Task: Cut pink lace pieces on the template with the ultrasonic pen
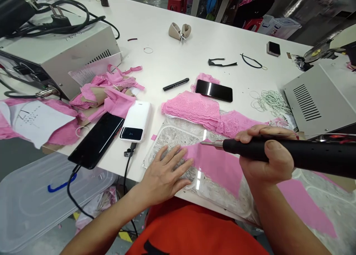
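Along the desk's [144,73] near edge, your left hand [164,175] is lying flat, fingers spread, holding down the left end of the pink fabric piece [219,168] over a clear patterned plate [228,205]. Even pressure should be keeping the cloth from creeping; fingers want staying clear of the metal tip [213,144]. Rightward, your right hand [257,169] is gripping the black tool [308,155], its tip meeting or just clearing the fabric's upper edge; a low, steady angle is looking best. Containers: lower left, a translucent lidded bin [22,203] is showing a blue strip [62,183], inside or atop, unclear; upper right, clear boxes [286,27] are hiding their contents.
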`<state>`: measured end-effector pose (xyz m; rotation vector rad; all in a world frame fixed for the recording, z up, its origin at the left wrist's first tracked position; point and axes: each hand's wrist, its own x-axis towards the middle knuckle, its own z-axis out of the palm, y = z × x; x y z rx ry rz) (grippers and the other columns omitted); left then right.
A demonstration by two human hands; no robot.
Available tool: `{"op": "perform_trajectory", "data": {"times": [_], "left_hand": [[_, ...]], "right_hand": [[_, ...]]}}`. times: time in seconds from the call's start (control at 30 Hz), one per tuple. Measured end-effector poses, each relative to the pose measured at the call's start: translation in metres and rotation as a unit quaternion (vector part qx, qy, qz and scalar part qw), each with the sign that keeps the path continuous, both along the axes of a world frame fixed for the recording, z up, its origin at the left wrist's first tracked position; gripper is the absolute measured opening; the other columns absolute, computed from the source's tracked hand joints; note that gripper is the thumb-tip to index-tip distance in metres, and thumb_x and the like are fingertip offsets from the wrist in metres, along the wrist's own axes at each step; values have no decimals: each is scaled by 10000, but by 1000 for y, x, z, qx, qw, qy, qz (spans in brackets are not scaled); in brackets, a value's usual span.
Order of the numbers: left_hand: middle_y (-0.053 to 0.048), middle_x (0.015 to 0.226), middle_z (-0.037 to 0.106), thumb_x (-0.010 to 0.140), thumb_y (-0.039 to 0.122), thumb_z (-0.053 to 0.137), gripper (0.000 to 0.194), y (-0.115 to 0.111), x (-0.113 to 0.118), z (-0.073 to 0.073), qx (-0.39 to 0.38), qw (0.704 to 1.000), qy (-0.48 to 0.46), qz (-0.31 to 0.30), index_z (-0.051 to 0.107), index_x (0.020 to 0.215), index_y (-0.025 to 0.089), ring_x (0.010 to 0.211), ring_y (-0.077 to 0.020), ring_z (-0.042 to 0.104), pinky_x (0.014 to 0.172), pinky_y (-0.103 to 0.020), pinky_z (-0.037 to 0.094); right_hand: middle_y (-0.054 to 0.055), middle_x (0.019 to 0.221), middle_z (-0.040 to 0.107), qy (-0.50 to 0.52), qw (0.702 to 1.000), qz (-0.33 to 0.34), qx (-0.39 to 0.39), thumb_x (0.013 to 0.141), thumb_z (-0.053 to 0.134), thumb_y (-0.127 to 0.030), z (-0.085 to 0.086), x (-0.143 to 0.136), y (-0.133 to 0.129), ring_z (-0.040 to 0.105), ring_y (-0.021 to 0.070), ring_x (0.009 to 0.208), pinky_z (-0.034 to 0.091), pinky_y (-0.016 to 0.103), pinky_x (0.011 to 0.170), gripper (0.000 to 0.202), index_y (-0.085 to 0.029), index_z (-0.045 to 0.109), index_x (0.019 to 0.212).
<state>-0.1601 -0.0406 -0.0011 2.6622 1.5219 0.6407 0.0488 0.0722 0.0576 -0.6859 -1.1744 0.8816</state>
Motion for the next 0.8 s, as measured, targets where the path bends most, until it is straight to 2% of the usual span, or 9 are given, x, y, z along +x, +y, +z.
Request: {"op": "perform_trajectory", "data": {"times": [0.33, 0.53, 0.8], "left_hand": [[-96, 1448, 563, 1020, 469, 460, 437, -1, 1, 0, 1, 1000, -4, 6, 605, 1346, 216, 1378, -297, 477, 1153, -498, 346], [-98, 1443, 567, 1026, 468, 448, 435, -1, 1, -1, 13, 1000, -14, 7, 605, 1338, 209, 1375, -305, 478, 1146, -507, 343], [-91, 1439, 570, 1027, 477, 440, 437, -1, 2, -1, 15, 1000, -15, 10, 599, 1339, 215, 1375, -297, 477, 1149, -489, 331]], "right_hand": [[-16, 707, 602, -4, 1000, 7, -21, 679, 634, -263, 1, -1, -1, 545, 128, 518, 526, 335, 525, 70, -232, 649, 740], [-16, 662, 582, 11, 1000, -7, -3, 645, 641, -266, 2, 5, 6, 527, 133, 496, 504, 333, 482, 87, -224, 662, 719], [-13, 654, 581, 12, 1000, -18, -21, 617, 623, -260, 2, 6, 6, 520, 137, 491, 499, 342, 477, 102, -227, 674, 700]]}}
